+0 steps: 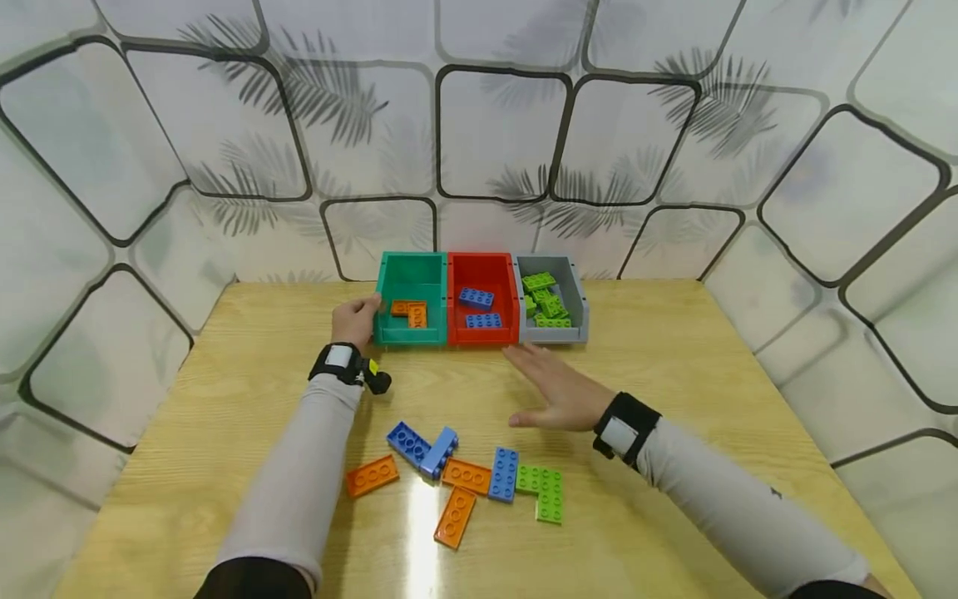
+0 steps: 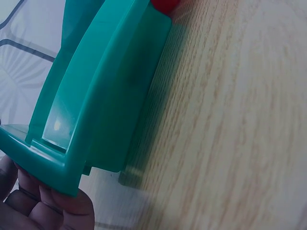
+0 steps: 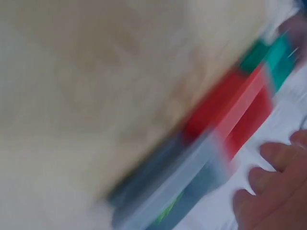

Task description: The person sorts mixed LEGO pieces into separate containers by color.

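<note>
My left hand (image 1: 355,321) is at the left side of a teal bin (image 1: 412,336). In the left wrist view its curled fingers (image 2: 76,208) grip the bin's rim near the front corner. Two orange building bricks (image 1: 410,309) lie inside this bin. Beside it stands a red bin (image 1: 483,335) with two blue bricks (image 1: 476,298), then a grey bin (image 1: 554,334) with several green bricks (image 1: 550,303). Just in front of the red and grey bins, my right hand (image 1: 565,391) hovers with fingers extended and holds nothing; the right wrist view is blurred.
Loose bricks lie on the wooden table (image 1: 659,516) between my forearms: orange bricks (image 1: 454,517), blue bricks (image 1: 504,474) and green bricks (image 1: 550,496). A patterned wall covering (image 1: 494,133) rises behind the bins and along both sides.
</note>
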{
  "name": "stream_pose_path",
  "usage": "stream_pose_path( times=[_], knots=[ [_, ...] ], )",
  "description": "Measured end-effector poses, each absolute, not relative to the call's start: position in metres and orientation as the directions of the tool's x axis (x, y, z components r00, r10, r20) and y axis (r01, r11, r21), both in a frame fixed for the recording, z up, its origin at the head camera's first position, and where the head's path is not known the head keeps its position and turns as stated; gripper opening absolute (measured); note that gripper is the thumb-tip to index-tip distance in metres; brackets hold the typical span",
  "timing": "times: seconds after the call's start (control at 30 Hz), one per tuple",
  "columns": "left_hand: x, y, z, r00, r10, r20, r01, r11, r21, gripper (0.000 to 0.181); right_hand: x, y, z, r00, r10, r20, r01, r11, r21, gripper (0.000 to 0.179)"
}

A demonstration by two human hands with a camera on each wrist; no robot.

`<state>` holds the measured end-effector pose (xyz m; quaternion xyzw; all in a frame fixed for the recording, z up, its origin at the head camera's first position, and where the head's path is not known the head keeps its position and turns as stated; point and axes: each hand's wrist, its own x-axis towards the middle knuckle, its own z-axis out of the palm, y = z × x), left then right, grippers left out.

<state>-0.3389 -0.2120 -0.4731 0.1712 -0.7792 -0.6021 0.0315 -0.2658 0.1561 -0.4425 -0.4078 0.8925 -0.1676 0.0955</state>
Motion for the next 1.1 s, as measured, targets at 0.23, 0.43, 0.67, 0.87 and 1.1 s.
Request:
stream_pose_path(
  times=[0.23, 0.43, 0.67, 0.87, 1.1],
  knots=[
    [-0.34, -0.215, -0.469, -0.936, -0.315, -0.159, -0.231, 0.206, 0.951, 0.057, -0.206, 0.129, -0.447, -0.502, -0.853, -0.145, -0.823, 0.522, -0.224, 0.098],
    [-0.334, -0.214, -0.471, -0.937, -0.307, -0.167, -0.237, 0.205, 0.95, 0.057, -0.19, 0.12, -0.456, -0.437, -0.888, -0.141, -0.888, 0.451, -0.092, 0.087],
    [-0.334, -0.212, -0.47, -0.939, -0.302, -0.162, -0.222, 0.174, 0.959, 0.057, -0.195, 0.119, -0.458, -0.415, -0.904, -0.102, -0.897, 0.425, -0.121, 0.07],
    [-0.333, -0.211, -0.467, -0.938, -0.304, -0.165, -0.221, 0.161, 0.962, 0.056, -0.21, 0.12, -0.461, -0.399, -0.917, 0.019, -0.906, 0.391, -0.16, 0.027],
    [-0.332, -0.21, -0.467, -0.936, -0.314, -0.156, -0.22, 0.179, 0.959, 0.054, -0.234, 0.114, -0.462, -0.453, -0.887, 0.093, -0.89, 0.443, -0.111, 0.017]
  ],
)
